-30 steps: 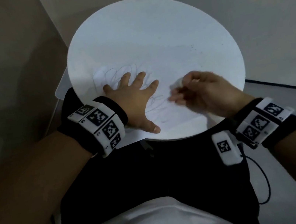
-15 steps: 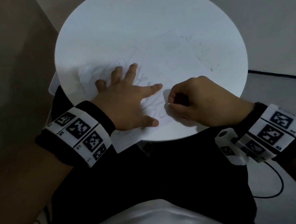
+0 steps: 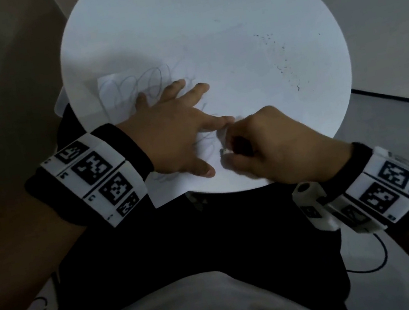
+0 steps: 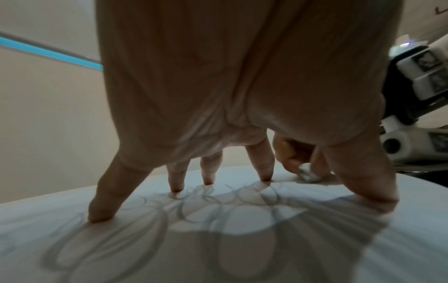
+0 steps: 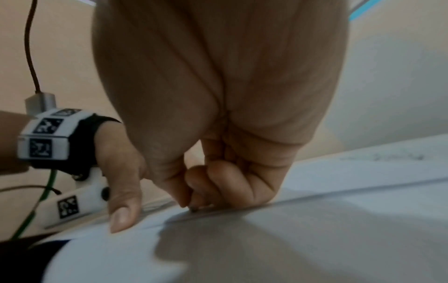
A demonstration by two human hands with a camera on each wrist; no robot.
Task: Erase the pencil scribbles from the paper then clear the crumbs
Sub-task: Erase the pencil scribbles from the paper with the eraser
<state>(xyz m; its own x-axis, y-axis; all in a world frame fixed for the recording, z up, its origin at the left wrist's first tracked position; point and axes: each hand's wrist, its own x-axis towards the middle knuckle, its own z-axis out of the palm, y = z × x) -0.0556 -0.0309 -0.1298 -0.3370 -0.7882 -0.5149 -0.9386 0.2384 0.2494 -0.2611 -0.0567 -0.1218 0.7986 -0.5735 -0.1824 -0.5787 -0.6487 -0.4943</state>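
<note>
A white sheet of paper [image 3: 118, 93] with grey looping pencil scribbles [image 3: 134, 88] lies on the near left part of the round white table [image 3: 205, 34]. My left hand [image 3: 175, 132] lies spread and flat on the sheet, fingertips [image 4: 265, 177] pressed on the scribbles [image 4: 218, 208]. My right hand [image 3: 263, 143] sits just right of it, fingers curled and pinching a small white eraser [image 3: 225, 151] down against the paper. The eraser [image 4: 309, 174] shows behind my left fingers in the left wrist view. In the right wrist view the curled fingers [image 5: 218, 183] hide it.
Dark eraser crumbs [image 3: 282, 62] lie scattered on the table's right side. The paper's corners overhang the table's near edge [image 3: 167, 195] and left edge. Walls stand close behind the table, and a cable [image 3: 370, 262] trails on the floor at the right.
My right hand has slid left and toward me with the eraser, meeting my left index finger. My left hand stayed pressed on the paper. The view has shifted.
</note>
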